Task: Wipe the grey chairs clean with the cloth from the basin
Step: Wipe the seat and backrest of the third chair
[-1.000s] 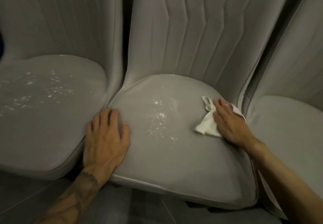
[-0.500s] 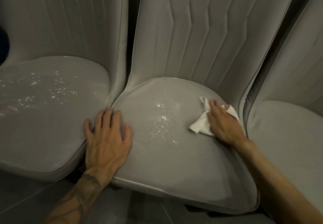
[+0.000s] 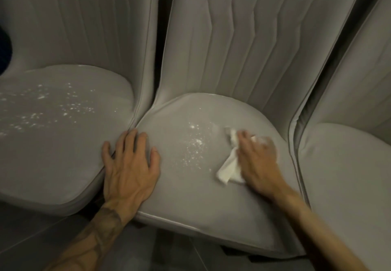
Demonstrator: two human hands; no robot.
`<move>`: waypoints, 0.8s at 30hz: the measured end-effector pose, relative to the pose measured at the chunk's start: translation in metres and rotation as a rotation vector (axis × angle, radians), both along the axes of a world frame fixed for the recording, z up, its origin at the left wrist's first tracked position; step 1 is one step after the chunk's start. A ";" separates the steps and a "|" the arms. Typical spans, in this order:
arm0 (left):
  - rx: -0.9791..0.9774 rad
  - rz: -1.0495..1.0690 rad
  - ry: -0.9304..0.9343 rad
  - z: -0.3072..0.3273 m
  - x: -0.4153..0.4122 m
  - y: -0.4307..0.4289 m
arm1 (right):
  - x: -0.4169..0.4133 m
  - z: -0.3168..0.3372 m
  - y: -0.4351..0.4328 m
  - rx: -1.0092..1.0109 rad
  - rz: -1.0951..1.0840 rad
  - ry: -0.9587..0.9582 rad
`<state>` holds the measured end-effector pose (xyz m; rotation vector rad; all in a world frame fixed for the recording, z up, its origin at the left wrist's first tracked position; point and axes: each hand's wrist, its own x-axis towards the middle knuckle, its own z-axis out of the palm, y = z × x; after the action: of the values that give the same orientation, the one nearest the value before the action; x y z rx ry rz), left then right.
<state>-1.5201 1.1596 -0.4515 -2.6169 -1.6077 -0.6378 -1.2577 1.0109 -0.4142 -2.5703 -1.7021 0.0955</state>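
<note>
Three smooth, rounded grey chairs [image 3: 243,48], two speckled white. My left hand [image 3: 129,171] lies spread flat at the middle seat [image 3: 186,203]'s left edge; my right hand [image 3: 257,165] presses one crumpled cloth [image 3: 229,168].

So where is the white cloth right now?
In the head view, the white cloth lies on the right half of the middle chair's seat, under the right hand, just right of the white specks.

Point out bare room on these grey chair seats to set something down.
Free: the right-hand grey padded seat, bare in view; the middle grey seat's front, between left hand and right hand. Crowded: its centre, with white specks and the white cloth under the right hand; the left grey seat is speckled.
</note>
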 end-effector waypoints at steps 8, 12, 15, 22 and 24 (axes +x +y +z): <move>0.003 -0.013 0.001 0.000 -0.002 -0.001 | 0.011 0.003 -0.033 0.003 0.104 0.153; -0.004 -0.011 0.010 0.001 -0.002 -0.001 | -0.014 0.005 -0.001 -0.027 -0.024 -0.018; -0.008 -0.010 0.008 0.000 -0.002 0.000 | -0.061 -0.013 -0.009 0.032 0.251 0.154; -0.012 -0.005 0.007 0.003 0.000 -0.001 | 0.066 0.010 0.057 0.001 -0.133 0.105; -0.004 -0.004 0.001 0.004 0.000 -0.002 | 0.050 0.011 0.084 0.031 -0.118 0.087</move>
<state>-1.5203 1.1574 -0.4475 -2.6236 -1.6047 -0.6341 -1.2074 1.0954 -0.4030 -2.5957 -1.5080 0.1715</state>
